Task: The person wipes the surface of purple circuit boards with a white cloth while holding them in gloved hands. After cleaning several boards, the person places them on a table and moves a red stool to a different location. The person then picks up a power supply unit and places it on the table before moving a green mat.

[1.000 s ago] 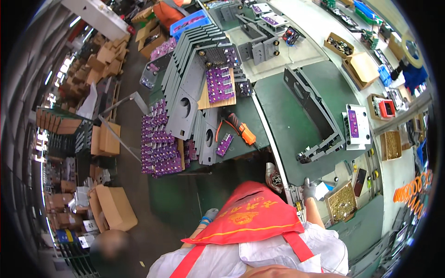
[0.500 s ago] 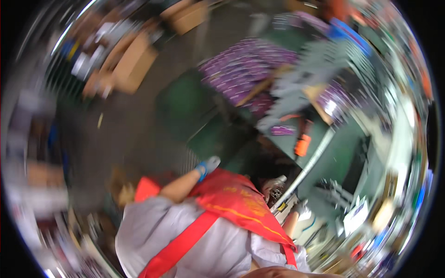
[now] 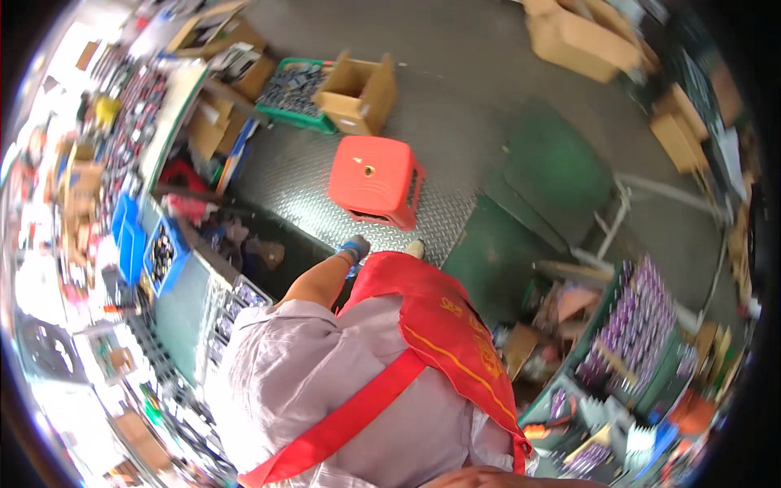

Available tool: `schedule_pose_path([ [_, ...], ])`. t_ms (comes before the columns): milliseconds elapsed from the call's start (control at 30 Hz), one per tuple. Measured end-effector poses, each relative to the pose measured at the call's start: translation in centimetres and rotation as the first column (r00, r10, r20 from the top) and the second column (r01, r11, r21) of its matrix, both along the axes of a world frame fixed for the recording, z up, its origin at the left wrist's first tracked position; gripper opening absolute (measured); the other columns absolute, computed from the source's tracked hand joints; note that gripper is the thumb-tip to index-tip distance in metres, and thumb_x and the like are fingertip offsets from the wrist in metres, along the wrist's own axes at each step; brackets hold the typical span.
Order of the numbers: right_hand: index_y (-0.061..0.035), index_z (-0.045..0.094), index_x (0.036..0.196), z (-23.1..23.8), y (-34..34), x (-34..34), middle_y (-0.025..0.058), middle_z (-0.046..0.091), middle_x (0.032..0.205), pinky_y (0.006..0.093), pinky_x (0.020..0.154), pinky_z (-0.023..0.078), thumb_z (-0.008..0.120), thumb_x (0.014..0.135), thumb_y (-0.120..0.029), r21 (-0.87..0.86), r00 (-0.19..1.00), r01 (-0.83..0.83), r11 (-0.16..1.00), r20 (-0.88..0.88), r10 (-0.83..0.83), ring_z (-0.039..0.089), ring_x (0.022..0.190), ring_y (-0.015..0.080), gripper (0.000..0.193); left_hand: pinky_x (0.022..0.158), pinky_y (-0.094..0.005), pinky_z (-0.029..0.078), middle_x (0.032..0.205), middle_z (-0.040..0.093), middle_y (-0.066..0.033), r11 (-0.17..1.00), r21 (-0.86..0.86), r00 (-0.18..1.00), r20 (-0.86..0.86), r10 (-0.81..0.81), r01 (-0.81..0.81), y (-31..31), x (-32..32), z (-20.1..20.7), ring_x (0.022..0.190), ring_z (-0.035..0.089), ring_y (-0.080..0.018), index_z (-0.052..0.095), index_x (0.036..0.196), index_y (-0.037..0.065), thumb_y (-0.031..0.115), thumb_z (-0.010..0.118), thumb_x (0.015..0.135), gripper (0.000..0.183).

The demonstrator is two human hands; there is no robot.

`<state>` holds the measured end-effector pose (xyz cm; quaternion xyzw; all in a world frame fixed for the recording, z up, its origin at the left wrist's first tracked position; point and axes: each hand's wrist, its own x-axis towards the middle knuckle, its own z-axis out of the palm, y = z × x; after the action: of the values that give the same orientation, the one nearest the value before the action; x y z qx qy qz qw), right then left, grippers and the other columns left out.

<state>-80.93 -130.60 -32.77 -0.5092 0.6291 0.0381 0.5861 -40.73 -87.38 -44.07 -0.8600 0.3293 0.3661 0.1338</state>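
My left hand [image 3: 355,246] wears a grey glove with a blue band round the wrist. It hangs low in front of the red apron [image 3: 435,305], its fingers small and blurred, and I see nothing plainly held in it. Nearest to it, a little farther off, a red plastic stool [image 3: 373,175] stands on the metal tread plate [image 3: 289,191]. My right hand does not show; the right side of my body and the apron hide that area. A pale shoe tip [image 3: 416,248] pokes out beyond the apron.
Beyond the stool are an open cardboard box [image 3: 358,93] and a green crate [image 3: 297,93] of dark parts. To the left runs a bench with blue bins [image 3: 165,252]. At the right, another bench bears rows of purple pieces [image 3: 630,325]. Large cartons [image 3: 582,37] lie far right.
My view has swung round: the purple pieces have shifted to the lower right, and the stool, crate and left bench have come into view. My right hand has left the view.
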Motion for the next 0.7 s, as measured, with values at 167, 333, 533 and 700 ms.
schedule_pose_path([
  [167,-0.0028,0.063,0.094,-0.2,-2.7,17.1,0.0077,0.064,0.08,0.0318,0.056,0.048,0.055,0.093,-0.037,-0.173,0.625,-0.771,0.613,-0.017,0.781,0.059,0.066,0.0173,0.035,0.083,-0.0412,0.053,0.104,0.07,-0.0161,0.465,-0.081,0.469,-0.046,0.882,-0.882,8.5,-2.3,5.0,0.098,0.067,-0.0331,0.071,0.101,0.005,0.024,0.051,0.087,0.031],
  [333,-0.0049,0.063,0.093,1.4,-1.2,32.6,0.0061,0.064,0.079,0.0312,0.056,0.048,0.055,0.093,-0.031,-0.221,0.168,-0.957,0.188,0.107,0.98,0.061,0.069,0.0164,0.027,0.083,-0.0403,0.052,0.099,0.068,-0.0212,-0.692,-0.27,-0.538,-0.465,0.703,-0.67,7.8,-9.3,9.3,0.095,0.066,-0.0342,0.071,0.098,0.005,0.025,0.055,0.083,0.029],
  [533,-0.0056,0.061,0.095,3.9,6.5,49.1,0.0011,0.064,0.078,0.0253,0.055,0.046,0.051,0.095,-0.027,0.022,0.07,-0.997,0.071,-0.012,0.997,0.057,0.06,0.0091,0.024,0.064,-0.042,0.051,0.075,0.059,-0.0094,-0.546,-0.492,-0.097,-0.677,0.729,-0.678,7.6,-21.3,3.0,0.073,0.061,-0.0305,0.06,0.079,0.01,0.021,0.062,0.078,0.012],
  [700,-0.0084,0.059,0.094,2.7,20.3,58.2,-0.0004,0.061,0.073,0.0214,0.048,0.04,0.048,0.096,-0.023,-0.022,0.06,-0.998,0.066,0.207,0.976,0.051,0.053,0.0069,0.019,0.054,-0.0275,0.047,0.076,0.056,-0.0011,-0.976,-0.006,-0.534,-0.838,-0.115,0.22,10.9,-17.5,6.5,0.064,0.058,-0.0146,0.058,0.086,0.011,0.018,0.052,0.094,0.012],
])
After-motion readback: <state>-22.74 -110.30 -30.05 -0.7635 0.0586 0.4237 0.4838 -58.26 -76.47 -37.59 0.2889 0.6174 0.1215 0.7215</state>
